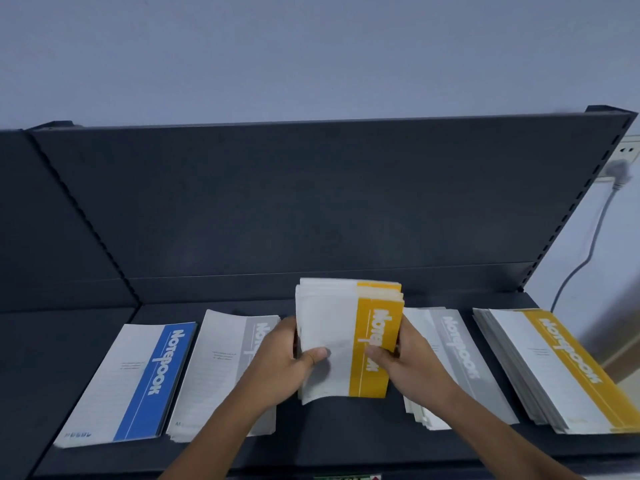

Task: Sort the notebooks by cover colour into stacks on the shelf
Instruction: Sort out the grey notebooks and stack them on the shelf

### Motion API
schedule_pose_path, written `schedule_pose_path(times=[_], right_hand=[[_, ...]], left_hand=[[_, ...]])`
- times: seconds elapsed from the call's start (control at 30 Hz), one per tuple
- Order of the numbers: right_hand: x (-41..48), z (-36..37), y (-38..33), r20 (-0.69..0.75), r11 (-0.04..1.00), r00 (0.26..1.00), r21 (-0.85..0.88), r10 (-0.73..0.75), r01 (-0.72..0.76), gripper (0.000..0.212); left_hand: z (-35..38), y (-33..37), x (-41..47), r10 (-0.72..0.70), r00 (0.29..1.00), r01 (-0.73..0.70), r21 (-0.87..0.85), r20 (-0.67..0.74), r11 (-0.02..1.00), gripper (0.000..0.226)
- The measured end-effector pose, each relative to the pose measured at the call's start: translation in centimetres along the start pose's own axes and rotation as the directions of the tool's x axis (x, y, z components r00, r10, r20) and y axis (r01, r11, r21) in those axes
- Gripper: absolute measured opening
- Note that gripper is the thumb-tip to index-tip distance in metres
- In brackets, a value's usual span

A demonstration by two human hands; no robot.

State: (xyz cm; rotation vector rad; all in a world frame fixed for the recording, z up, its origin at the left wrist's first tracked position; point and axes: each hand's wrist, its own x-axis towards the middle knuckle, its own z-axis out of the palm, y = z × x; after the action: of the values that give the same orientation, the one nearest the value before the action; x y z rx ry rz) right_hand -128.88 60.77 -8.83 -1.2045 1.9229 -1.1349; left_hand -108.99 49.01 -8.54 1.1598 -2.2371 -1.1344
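Over the middle of the dark shelf (pixel 346 434), the left hand (pixel 287 356) and the right hand (pixel 407 360) grip the sides of a bunch of yellow notebooks (pixel 341 327), thumbs on top. Flat on the shelf lie a blue stack (pixel 128 386) near its left end, the left grey stack (pixel 221 368) and the right grey stack (pixel 453 351) on either side of the hands, and a yellow stack (pixel 550 368) at its right end.

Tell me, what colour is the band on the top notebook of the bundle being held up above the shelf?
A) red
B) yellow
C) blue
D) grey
B: the top cover of the held bundle has a yellow band down its right side with "Notebook" printed on it, the same colour as the yellow stack at the far right of the shelf.
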Motion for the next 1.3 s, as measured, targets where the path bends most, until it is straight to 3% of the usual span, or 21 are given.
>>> schedule_pose_path(times=[0.1,0.17,0.3,0.43,0.73,0.97,1.17,1.3], right_hand=[[1.5,-0.2,-0.4,-0.021,0.989,0.993,0.092,0.12,-0.118,0.025],[2.3,-0.2,-0.5,0.013,0.971,0.976,0.099,0.216,-0.216,0.018],[3.4,0.7,0.2,0.042,0.926,0.933,-0.153,0.356,-0.346,0.014],[3.9,2.1,0.4,0.016,0.871,0.919,-0.326,0.395,-0.368,0.015],[5.2,3.3,0.4,-0.036,0.821,0.929,-0.456,0.369,-0.344,0.014],[4.5,3.8,0.7,-0.11,0.798,0.953,-0.524,0.284,-0.298,0.023],[3.6,3.0,0.4,-0.163,0.805,0.967,-0.536,0.195,-0.253,0.024],[2.8,-0.9,0.5,-0.278,0.846,0.958,-0.492,0.074,-0.207,0.021]], left_hand=[[-0.3,0.9,0.7,-0.135,0.989,0.128,-0.104,-0.065,0.986,0.032],[-0.4,1.0,1.3,-0.216,0.976,0.215,-0.049,-0.019,0.975,0.035],[0.4,0.3,2.0,-0.369,0.923,0.356,0.122,0.109,0.926,0.043],[1.9,0.2,2.0,-0.401,0.912,0.359,0.303,0.088,0.883,0.039],[2.9,-0.2,2.7,-0.375,0.927,0.32,0.476,0.021,0.819,0.05],[3.4,-0.4,2.5,-0.312,0.95,0.283,0.514,-0.032,0.81,0.056],[3.4,1.3,2.1,-0.14,0.979,0.203,0.604,-0.15,0.771,0.05],[4.0,3.6,2.4,0.01,0.985,0.082,0.511,-0.174,0.855,0.049]])
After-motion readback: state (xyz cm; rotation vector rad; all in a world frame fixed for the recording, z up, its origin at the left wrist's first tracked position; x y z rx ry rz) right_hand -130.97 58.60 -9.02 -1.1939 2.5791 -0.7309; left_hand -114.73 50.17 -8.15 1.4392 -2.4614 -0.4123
